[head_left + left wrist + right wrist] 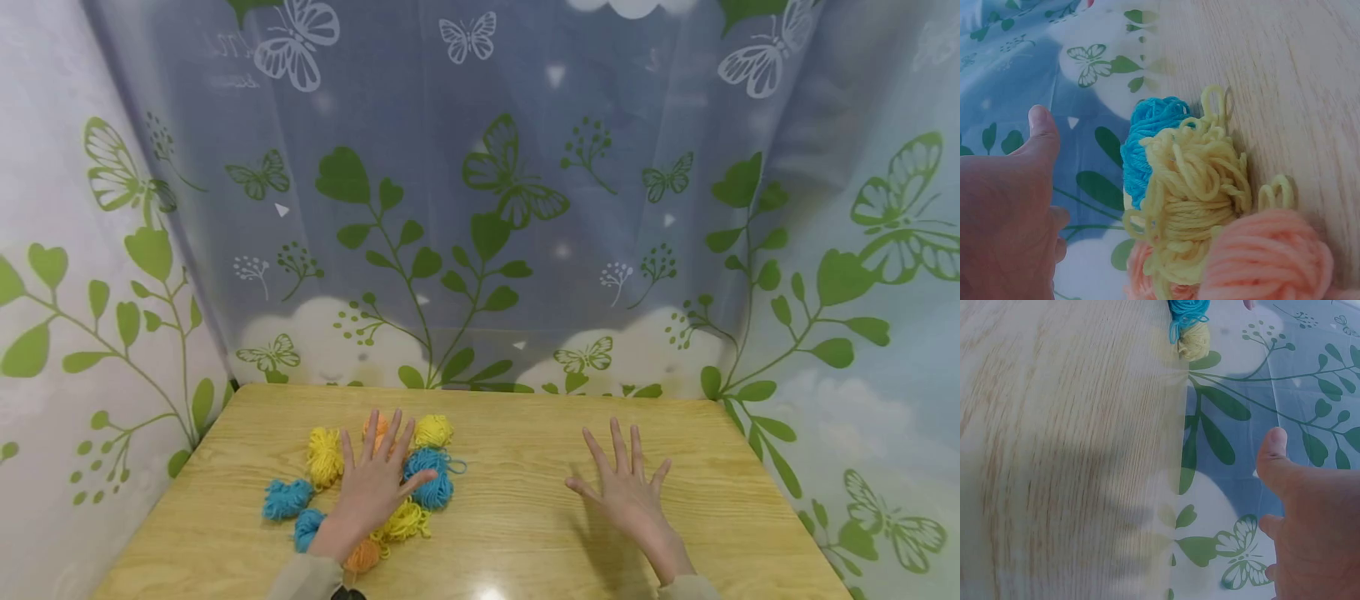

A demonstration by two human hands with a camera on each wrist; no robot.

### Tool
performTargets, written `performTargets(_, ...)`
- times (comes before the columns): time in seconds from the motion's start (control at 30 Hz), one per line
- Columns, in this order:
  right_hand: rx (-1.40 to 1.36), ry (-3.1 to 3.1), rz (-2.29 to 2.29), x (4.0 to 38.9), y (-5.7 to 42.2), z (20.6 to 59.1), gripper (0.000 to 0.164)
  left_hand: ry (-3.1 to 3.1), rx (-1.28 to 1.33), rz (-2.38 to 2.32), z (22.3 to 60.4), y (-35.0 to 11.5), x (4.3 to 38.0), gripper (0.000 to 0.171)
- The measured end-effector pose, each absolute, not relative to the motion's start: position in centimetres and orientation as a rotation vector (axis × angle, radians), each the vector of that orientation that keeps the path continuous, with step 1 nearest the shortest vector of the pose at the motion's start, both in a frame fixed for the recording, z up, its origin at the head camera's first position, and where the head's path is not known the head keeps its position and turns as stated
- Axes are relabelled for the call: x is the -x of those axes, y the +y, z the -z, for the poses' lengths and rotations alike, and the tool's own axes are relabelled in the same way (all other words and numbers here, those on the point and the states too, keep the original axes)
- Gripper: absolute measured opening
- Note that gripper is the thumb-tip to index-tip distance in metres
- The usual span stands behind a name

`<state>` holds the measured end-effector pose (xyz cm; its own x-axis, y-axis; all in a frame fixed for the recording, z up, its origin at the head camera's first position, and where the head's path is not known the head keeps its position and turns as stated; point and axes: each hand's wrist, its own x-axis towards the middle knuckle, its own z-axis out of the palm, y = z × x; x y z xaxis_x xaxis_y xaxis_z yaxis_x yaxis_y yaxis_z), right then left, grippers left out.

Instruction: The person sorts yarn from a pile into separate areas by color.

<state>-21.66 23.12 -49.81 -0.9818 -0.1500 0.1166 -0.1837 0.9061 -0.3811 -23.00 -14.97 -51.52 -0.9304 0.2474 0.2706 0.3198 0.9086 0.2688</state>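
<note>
My left hand (371,492), fingers spread and straight, hovers over a group of yarn bundles on the left half of the table. Around it lie a yellow bundle (325,457), an orange one (377,429) partly hidden behind the fingers, and another yellow one (433,431). By the thumb is a blue bundle (431,479) with a loose loop. Two more blue bundles (287,499) lie at the left, one partly covered by the wrist. Nearer me are a loopy yellow bundle (1194,194) and an orange bundle (1266,256). My right hand (626,492) is spread above bare wood, holding nothing.
The wooden table (517,517) ends at a hanging curtain (480,275) printed with leaves and butterflies. Similar cloth hangs along the left and right sides. A shadow falls on the wood beside the right hand.
</note>
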Motion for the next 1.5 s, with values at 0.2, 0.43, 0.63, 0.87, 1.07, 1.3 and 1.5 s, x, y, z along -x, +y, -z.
performTargets(0.2, -0.249, -3.014, -0.626, 21.6, 22.9, 49.4, 0.085, -2.84, 0.431, 0.494, 51.0, -15.0, 22.4, 0.091)
performTargets(0.43, -0.273, -2.952, -0.654, 21.7, 22.8, 49.7, 0.084, -2.841, 0.426, 0.518, 50.6, -15.3, 22.4, 0.091)
performTargets(0.63, -0.299, -2.919, -0.639, 22.1, 23.2, 50.3, 0.084, -2.836, 0.428, 0.552, 50.2, -15.5, 22.7, 0.089)
performTargets(0.87, -0.27, -2.932, -0.641, 22.2, 22.8, 49.2, 0.082, -2.821, 0.441, 0.583, 49.2, -15.7, 22.7, 0.089)
performTargets(1.07, -0.258, -2.905, -0.685, 22.5, 22.0, 48.0, 0.081, -2.773, 0.439, 0.588, 48.8, -16.5, 22.8, 0.087)
performTargets(1.3, -0.281, -2.781, -0.756, 22.9, 20.8, 47.7, 0.077, -2.714, 0.446, 0.674, 48.4, -17.2, 23.1, 0.081)
performTargets(1.5, -0.349, -2.641, -0.841, 23.7, 19.2, 47.6, 0.067, -2.718, 0.412, 0.755, 47.4, -17.6, 23.1, 0.074)
